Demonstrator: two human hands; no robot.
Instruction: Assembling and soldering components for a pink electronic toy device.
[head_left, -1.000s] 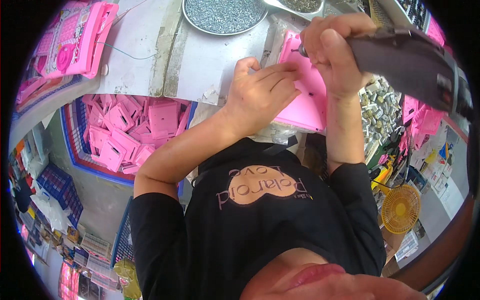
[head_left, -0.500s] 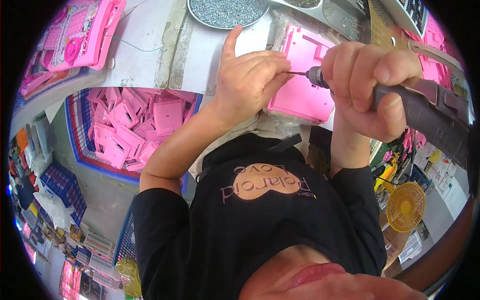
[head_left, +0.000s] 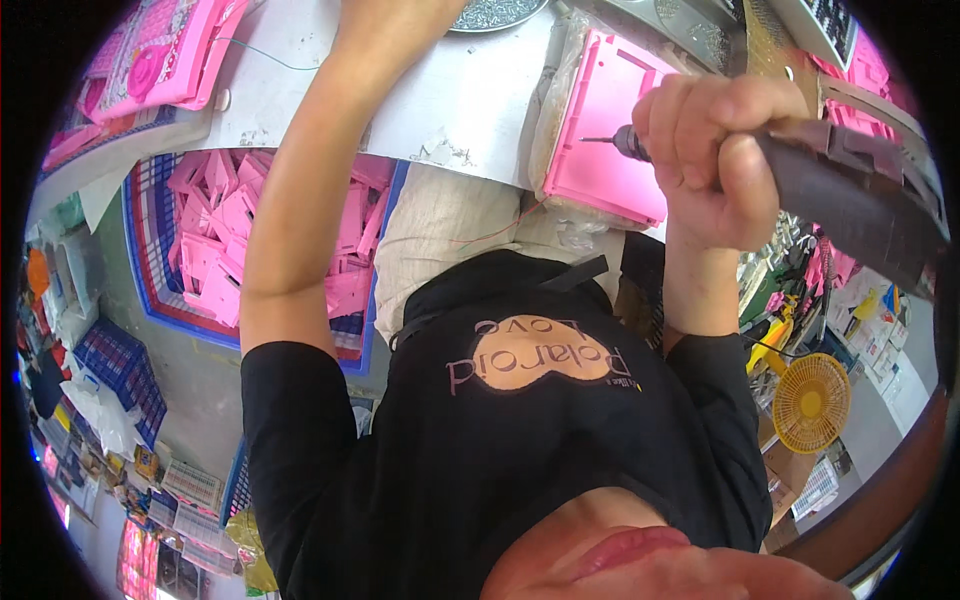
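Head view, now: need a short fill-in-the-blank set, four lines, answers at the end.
1. The right hand grips a driver whose bit points toward the picture's ____ side.
2. The panel that shows behind the bit is coloured ____.
3. The left hand is cut off by the picture's ____ edge.
4. The crate of pink parts has a rim coloured ____.

Missing words: left; pink; top; blue.

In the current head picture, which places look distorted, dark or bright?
Head view: fisheye bending is strongest toward the round image's black border; the power driver appears dark, with little surface detail; the white tabletop looks pale and bright.
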